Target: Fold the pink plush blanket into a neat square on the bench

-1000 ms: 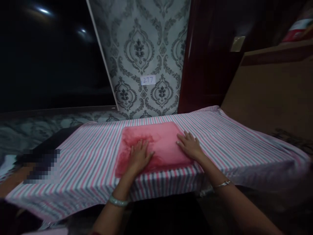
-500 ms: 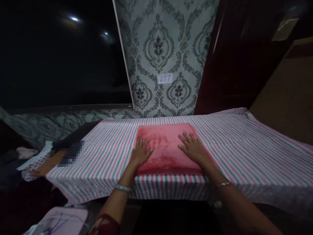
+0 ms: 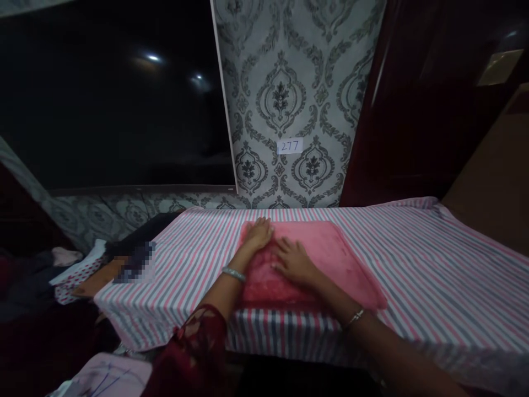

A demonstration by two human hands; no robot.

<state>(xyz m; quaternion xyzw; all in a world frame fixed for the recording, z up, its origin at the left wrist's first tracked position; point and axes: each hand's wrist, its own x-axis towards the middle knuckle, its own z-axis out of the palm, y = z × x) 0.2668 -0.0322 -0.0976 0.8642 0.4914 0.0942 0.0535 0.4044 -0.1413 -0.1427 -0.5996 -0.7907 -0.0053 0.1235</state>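
A folded pink plush cloth (image 3: 326,248) lies flat near the front edge of a table spread with a striped cloth (image 3: 413,264). My left hand (image 3: 259,232) rests on its far left part, palm down, with the fingers stretched out. On the left middle of the plush, my right hand (image 3: 294,262) lies with its fingers spread. The two hands are close together but apart. Neither one grips anything. Darker red patches show in the pile around and in front of the hands.
A large dark screen (image 3: 124,110) hangs behind on the left. Beside it, patterned wallpaper bears a paper label (image 3: 290,145) reading 277. Clothes and a spotted item (image 3: 74,281) are heaped at the left. A pale pink stool top (image 3: 113,375) stands at the lower left.
My right hand has moved left across the plush, close to my left hand. The left hand has slid forward to the far part. The camera view has shifted slightly.
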